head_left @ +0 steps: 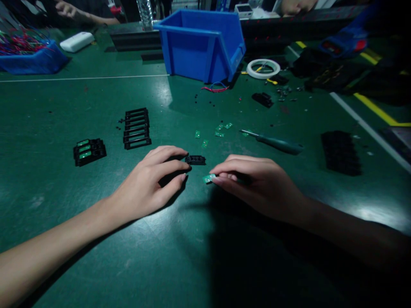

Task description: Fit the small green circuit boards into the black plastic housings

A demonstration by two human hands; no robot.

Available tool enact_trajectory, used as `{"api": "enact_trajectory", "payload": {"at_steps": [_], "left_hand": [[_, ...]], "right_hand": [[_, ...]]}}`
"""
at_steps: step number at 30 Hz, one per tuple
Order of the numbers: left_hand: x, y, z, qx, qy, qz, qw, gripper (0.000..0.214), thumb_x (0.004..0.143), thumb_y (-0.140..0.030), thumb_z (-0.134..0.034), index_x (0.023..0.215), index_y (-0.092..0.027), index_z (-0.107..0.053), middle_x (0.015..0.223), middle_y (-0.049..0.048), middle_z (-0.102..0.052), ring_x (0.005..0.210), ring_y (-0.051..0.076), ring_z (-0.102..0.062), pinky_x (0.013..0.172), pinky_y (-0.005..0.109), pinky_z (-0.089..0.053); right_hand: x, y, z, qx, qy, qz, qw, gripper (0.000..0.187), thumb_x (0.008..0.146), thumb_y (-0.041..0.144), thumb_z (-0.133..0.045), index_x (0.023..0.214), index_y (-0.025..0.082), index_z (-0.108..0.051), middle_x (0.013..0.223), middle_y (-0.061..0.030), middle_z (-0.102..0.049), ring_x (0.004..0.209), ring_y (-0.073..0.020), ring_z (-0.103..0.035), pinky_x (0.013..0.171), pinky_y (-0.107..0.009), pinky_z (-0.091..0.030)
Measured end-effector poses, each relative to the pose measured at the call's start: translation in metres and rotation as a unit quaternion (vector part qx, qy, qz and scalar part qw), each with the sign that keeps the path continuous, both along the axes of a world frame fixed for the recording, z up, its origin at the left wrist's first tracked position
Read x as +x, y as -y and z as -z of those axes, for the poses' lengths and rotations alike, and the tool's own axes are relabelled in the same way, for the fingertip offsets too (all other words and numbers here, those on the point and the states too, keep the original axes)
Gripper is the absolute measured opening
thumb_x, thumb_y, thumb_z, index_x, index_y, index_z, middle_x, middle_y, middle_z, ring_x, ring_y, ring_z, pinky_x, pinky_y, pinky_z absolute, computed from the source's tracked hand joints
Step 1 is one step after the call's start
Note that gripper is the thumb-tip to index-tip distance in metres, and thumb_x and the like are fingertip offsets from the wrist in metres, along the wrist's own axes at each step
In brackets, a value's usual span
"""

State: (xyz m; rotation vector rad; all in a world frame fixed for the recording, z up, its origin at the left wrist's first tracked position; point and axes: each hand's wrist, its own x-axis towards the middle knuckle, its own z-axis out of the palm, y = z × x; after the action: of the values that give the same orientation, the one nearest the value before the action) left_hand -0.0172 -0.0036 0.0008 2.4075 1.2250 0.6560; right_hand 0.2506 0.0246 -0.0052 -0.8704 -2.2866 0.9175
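Note:
My left hand (pixel 154 179) rests on the green mat with its fingers curled on a small black plastic holder (pixel 195 160), which pokes out past the fingertips. My right hand (pixel 257 182) lies just to the right, pinching a tiny green circuit chip (pixel 208 178) at its fingertips. The chip sits a little below and right of the holder, apart from it. Several loose green chips (pixel 220 130) lie on the mat beyond the hands.
A row of empty black holders (pixel 137 127) and a group with green chips fitted (pixel 89 150) lie left. A green-handled screwdriver (pixel 278 143), black foam block (pixel 341 152), blue bin (pixel 202 42), tape roll (pixel 263 68) and other people's hands (pixel 66 8) at the far edge.

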Motion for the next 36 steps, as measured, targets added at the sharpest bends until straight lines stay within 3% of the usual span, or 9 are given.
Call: {"api": "enact_trajectory", "payload": {"at_steps": [36], "left_hand": [[-0.0001,-0.0007,0.0017,0.009,0.003,0.007,1.000,0.023,0.096,-0.020,-0.060,0.115,-0.015,-0.071,0.131,0.0094,-0.063,0.127,0.022,-0.056,0.110,0.038,-0.044]], "right_hand": [[0.0000,-0.0001,0.0006,0.003,0.002,-0.003,1.000,0.014,0.097,0.031,-0.064,0.103,0.021,-0.072,0.088,-0.0013,-0.068,0.074,-0.0143,-0.060,0.067,-0.028,-0.043]]}}
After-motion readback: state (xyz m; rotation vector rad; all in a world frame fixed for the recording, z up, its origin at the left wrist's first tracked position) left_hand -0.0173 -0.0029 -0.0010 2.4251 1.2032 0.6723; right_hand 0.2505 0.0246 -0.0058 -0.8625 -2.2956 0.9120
